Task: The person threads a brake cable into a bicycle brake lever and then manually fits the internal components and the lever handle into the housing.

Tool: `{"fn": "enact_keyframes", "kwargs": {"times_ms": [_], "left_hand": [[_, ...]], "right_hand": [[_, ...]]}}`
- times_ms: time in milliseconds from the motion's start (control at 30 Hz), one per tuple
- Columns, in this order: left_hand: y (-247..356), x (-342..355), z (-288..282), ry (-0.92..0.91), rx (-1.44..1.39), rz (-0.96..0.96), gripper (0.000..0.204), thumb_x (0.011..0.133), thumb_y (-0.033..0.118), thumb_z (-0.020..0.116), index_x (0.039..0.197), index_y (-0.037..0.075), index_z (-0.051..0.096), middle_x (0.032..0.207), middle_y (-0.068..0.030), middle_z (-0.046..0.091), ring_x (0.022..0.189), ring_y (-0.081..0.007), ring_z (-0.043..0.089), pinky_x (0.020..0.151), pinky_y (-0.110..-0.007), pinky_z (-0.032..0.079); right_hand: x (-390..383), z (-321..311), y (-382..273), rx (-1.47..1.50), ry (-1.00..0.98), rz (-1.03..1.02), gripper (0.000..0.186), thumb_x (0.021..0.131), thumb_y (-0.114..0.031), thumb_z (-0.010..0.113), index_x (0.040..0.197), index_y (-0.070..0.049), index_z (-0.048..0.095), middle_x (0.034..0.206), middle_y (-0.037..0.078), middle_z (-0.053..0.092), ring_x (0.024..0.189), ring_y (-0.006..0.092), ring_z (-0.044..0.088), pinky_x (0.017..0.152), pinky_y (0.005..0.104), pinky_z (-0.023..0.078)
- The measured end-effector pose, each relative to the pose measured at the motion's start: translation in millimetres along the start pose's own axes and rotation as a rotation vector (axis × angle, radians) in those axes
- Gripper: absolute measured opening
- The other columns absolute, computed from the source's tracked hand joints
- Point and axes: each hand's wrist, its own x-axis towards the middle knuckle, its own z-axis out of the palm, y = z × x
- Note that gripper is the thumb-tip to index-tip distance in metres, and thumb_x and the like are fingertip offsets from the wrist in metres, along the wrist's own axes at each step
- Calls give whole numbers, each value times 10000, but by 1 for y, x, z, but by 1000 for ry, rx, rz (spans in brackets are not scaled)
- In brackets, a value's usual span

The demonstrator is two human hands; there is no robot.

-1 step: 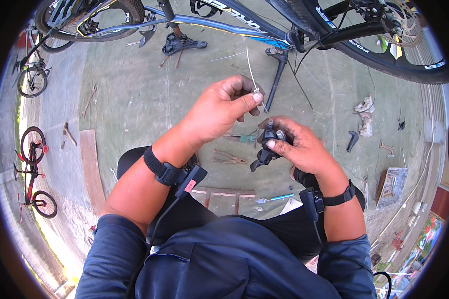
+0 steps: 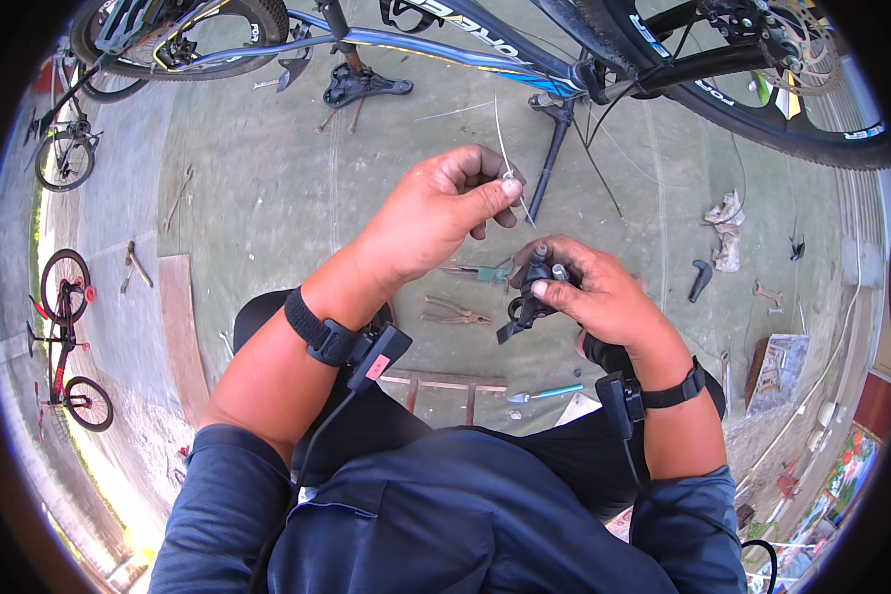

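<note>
My left hand (image 2: 465, 193) pinches a thin pale bicycle cable (image 2: 501, 134) between thumb and fingers. One length of it rises above the fingertips, and a short end points down toward my right hand (image 2: 589, 287). That hand is closed around a black bicycle gear shifter (image 2: 532, 302), its thumb pressed on the near side. The cable's lower end appears just above the shifter, with a small gap between them. Part of the shifter is hidden by my right fingers.
A blue-black bicycle (image 2: 475, 54) spans the top, its stand leg (image 2: 551, 158) reaching down. Below my hands lie pliers (image 2: 455, 311) and a blue-handled tool (image 2: 549, 394). A hammer (image 2: 139, 265) is left; a rag (image 2: 726, 233) and metal tray (image 2: 777, 371) are right.
The cable's lower end and the shifter have shifted very slightly down and to the right. Both grips are unchanged.
</note>
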Motion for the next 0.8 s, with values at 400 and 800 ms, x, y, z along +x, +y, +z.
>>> {"fn": "enact_keyframes", "kwargs": {"times_ms": [400,800], "left_hand": [[2,4,-17,94,-266,-18,235,967,271,618,1041,51,578,906,-93,684,738,-142,658,598,-246,454],[5,5,-26,206,-256,-64,208,980,271,588,1014,69,556,898,-88,689,737,-136,661,584,-240,454]], "right_hand": [[12,15,6,418,-42,68,257,913,-159,570,1116,-1,565,975,111,646,908,220,650,828,341,521],[13,20,3,722,-77,104,315,950,-295,578,1046,2,533,864,149,636,758,256,675,656,356,578]]}}
